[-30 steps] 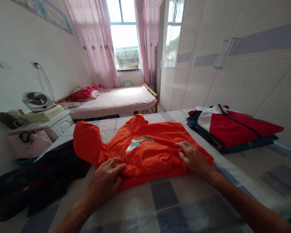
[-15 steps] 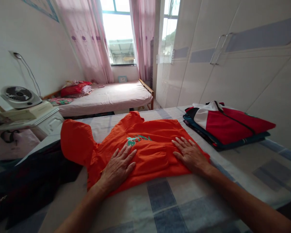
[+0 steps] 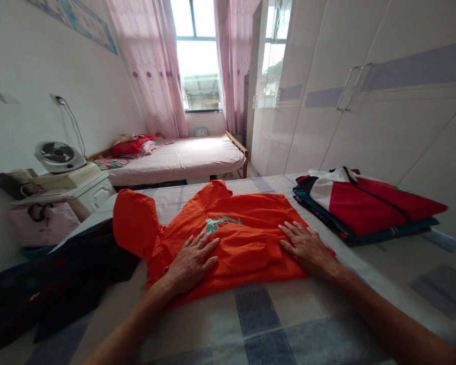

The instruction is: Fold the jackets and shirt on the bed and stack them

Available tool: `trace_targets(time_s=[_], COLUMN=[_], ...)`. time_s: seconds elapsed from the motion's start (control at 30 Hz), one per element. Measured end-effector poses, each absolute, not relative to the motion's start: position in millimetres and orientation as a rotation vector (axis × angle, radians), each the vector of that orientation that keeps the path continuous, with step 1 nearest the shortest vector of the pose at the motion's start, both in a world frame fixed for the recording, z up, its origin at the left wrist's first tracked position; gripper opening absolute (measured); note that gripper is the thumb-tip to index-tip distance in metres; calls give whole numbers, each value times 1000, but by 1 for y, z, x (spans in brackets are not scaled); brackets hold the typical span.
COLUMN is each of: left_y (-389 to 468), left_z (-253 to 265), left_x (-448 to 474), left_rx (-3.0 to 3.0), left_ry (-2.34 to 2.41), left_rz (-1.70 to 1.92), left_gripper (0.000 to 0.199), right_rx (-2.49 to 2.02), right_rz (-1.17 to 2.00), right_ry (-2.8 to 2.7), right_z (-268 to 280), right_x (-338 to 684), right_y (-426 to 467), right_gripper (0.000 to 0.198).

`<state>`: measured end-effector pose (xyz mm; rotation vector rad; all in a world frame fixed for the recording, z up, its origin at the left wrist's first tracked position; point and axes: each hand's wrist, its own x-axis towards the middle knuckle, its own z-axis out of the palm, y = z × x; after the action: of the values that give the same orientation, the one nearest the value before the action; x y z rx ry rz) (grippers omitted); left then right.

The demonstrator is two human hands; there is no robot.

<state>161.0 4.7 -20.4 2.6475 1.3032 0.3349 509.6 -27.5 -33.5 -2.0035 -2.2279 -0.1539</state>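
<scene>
An orange hooded jacket [image 3: 247, 253] lies on the bed, its hood pointing left and a sleeve folded across the front. Green print shows near its middle. My left hand [image 3: 193, 261] rests flat on the chest part below the print, fingers spread. On the jacket's right part, close to the folded sleeve's cuff, my right hand [image 3: 306, 248] presses palm down with fingers stretched out. Neither hand grips the cloth.
Folded clothes with a red and white jacket [image 3: 380, 203] on top are stacked at the right. Dark clothing [image 3: 61, 284] lies at the left. Behind are a fan [image 3: 61, 154] on a cabinet, a second bed [image 3: 197, 154] and a wardrobe [image 3: 334, 132].
The camera view has shifted, so everything sits slightly further right and lower. My right hand has slid a little toward the right on the jacket, uncovering more of the sleeve's cuff.
</scene>
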Motion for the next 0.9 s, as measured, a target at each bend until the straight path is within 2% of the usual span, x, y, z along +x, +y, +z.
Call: trace_targets(time_s=[0.1, 0.2, 0.3, 0.5, 0.57, 0.63, 0.77, 0.9], left_y=[29, 70, 115, 179, 190, 197, 194, 175], left_z=[1, 18, 20, 6, 2, -1, 3, 24], left_x=[156, 152, 149, 144, 143, 143, 149, 153], left_rx=[2502, 2385, 2228, 1906, 1832, 1761, 1643, 1576], left_ry=[1298, 1601, 1869, 2065, 2036, 1972, 1719, 1427], left_rz=[480, 599, 584, 583, 619, 665, 792, 935], left_gripper=[44, 43, 47, 65, 71, 65, 35, 35], right_rx=[-1864, -1768, -1865, -1989, -1979, -1973, -1962, -1890], right_rz=[-126, -162, -77, 90, 128, 137, 57, -43], right_ry=[-2224, -2192, -2110, -2082, -2118, -2133, -2073, -2001], right_z=[-13, 3, 4, -13, -16, -17, -13, 0], right_x=[519, 530, 541, 563, 568, 569, 563, 558], right_y=[-6, 33, 81, 150, 160, 164, 163, 149], right_gripper=[47, 44, 43, 53, 48, 37, 26, 25])
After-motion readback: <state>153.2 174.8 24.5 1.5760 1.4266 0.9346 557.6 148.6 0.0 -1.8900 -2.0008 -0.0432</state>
